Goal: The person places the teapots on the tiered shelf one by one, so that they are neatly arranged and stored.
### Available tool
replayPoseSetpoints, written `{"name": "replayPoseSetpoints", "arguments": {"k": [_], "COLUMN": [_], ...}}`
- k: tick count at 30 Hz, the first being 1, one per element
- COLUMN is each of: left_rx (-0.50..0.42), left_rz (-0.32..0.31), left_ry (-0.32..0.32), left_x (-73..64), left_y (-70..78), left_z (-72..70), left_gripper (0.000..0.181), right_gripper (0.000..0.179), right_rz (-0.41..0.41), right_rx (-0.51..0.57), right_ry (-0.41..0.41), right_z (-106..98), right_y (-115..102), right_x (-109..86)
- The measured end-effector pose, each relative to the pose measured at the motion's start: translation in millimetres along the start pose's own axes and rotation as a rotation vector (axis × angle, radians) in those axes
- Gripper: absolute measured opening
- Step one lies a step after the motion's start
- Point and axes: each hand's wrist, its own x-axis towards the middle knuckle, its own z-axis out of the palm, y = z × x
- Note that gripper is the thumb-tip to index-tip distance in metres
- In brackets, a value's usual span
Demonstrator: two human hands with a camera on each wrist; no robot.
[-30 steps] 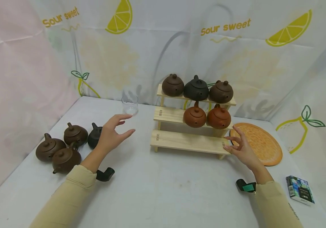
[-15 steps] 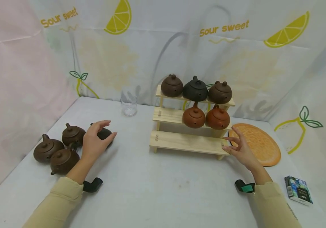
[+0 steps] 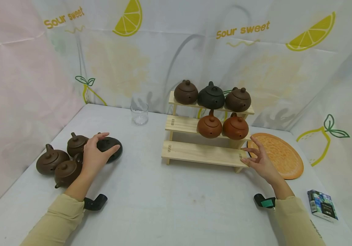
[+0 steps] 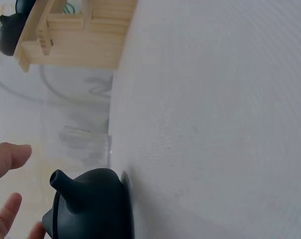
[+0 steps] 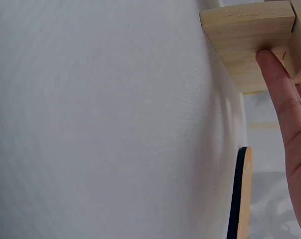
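Note:
My left hand (image 3: 94,155) is spread around a black teapot (image 3: 111,147) on the left of the table, its thumb and fingers on either side. In the left wrist view the black teapot (image 4: 90,206) stands upright, spout up, with the thumb (image 4: 13,155) apart from it and other fingertips close by the lid knob. At the right end of the stepped wooden stand (image 3: 205,153), my right hand (image 3: 262,162) holds the lowest step between thumb and fingers. The right wrist view shows one finger (image 5: 280,87) against the wood near the stand's leg (image 5: 247,20).
Brown teapots (image 3: 53,160) sit close beside my left hand. Three dark teapots (image 3: 211,97) line the top step, and two reddish teapots (image 3: 209,125) the middle one. A clear glass (image 3: 139,114) stands behind; a round pizza-like mat (image 3: 277,155) and small box (image 3: 322,205) lie right.
My left hand has moved left and toward me, coming around the black teapot, which now sits turned, partly between the fingers. The right hand has stayed at the stand.

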Motion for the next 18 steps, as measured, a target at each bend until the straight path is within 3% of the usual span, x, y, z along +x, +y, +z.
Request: {"name": "replayPoseSetpoints", "arguments": {"k": [6,18], "left_rx": [0.034,-0.017], "left_rz": [-0.07,-0.156], "left_ry": [-0.053,-0.298], "left_x": [0.8,15.0], "left_y": [-1.8,-13.7], "left_z": [-1.2,2.8], "left_gripper": [0.064,0.081], "right_gripper": [0.085,0.085], "right_rz": [-0.012,-0.013], "right_rx": [0.006,0.009], "right_ry": [-0.007,-0.007], "right_z": [-1,-1], "right_y": [2,1], "right_x": [0.3,0.4]}}
